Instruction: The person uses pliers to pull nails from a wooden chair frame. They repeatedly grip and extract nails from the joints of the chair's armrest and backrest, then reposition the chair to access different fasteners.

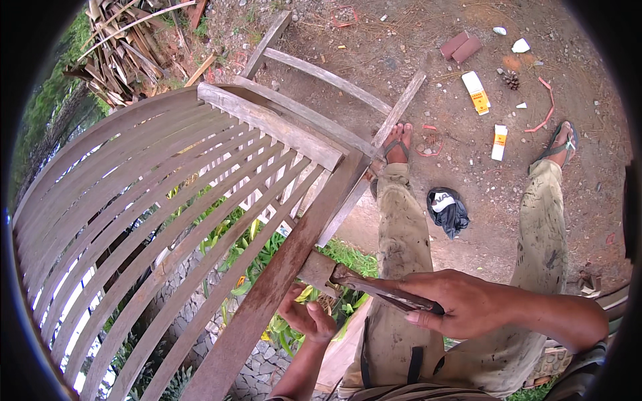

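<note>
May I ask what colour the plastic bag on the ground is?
The bag is black with white markings, shown in the head view.

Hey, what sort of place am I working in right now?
It looks like an outdoor yard or garden, perhaps beside a house, though no building clearly shows. The signs are bare, stony dirt ground, green plants and a heap of scrap wood.

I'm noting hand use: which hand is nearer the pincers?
Right. The right hand grips the pincers by the handles; the left hand is apart from them, lower left, beside the wooden frame.
</note>
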